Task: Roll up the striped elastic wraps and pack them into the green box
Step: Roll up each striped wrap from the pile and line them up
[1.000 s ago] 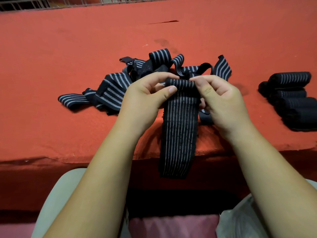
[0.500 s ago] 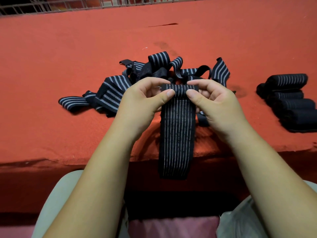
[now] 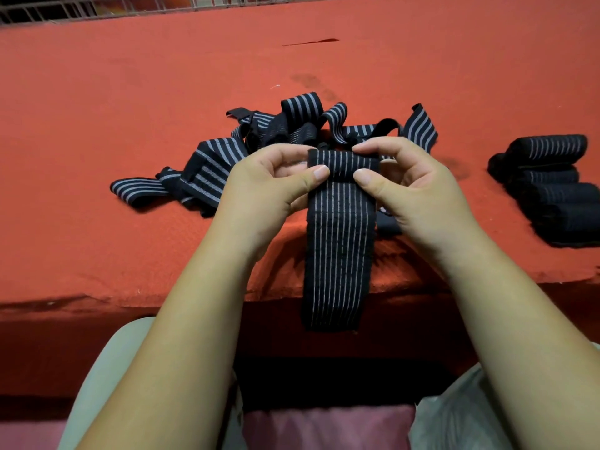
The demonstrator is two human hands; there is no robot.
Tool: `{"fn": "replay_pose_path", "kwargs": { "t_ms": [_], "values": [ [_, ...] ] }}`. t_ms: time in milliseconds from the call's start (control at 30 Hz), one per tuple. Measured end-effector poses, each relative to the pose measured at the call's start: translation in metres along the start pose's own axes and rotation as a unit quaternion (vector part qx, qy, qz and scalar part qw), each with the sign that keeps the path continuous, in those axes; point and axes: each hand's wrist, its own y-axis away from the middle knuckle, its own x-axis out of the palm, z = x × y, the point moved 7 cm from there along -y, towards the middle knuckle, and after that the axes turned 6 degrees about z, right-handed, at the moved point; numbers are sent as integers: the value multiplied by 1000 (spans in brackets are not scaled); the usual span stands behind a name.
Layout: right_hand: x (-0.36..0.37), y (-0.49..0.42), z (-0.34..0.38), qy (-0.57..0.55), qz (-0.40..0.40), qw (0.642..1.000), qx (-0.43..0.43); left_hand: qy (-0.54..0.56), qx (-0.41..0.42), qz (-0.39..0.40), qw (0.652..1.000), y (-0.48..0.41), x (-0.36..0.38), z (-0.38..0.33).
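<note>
A black elastic wrap with thin grey stripes point(image 3: 339, 241) hangs over the table's front edge, its top end turned into a small roll. My left hand point(image 3: 269, 193) pinches the roll's left end between thumb and fingers. My right hand point(image 3: 412, 193) pinches its right end the same way. Behind my hands lies a tangled heap of loose striped wraps point(image 3: 227, 157). Several rolled wraps point(image 3: 558, 190) lie side by side at the right edge. No green box is in view.
The table is covered with a red cloth point(image 3: 130, 92); its front edge runs just under my wrists. A wire grid point(image 3: 97, 8) lines the far side. My knees and a pink cushion point(image 3: 324, 427) show below the table.
Both thumbs have shifted toward the middle of the roll, and the roll has grown slightly thicker. The hanging tail is a little shorter.
</note>
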Motion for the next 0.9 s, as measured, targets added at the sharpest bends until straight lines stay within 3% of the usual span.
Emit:
{"fn": "replay_pose_path", "kwargs": {
  "t_ms": [267,433,633,900],
  "values": [
    [2,2,0,10,-18,1000,-5,-45,25,13,999,1,4,-6],
    [0,4,-4,-20,-59,997,47,-52,38,20,998,1,3,-6],
    [-3,3,-9,-43,-52,996,57,-44,24,33,998,1,3,-4],
    [1,4,-11,-30,-26,998,43,-31,-16,-11,999,2,-3,6]
  ]
}}
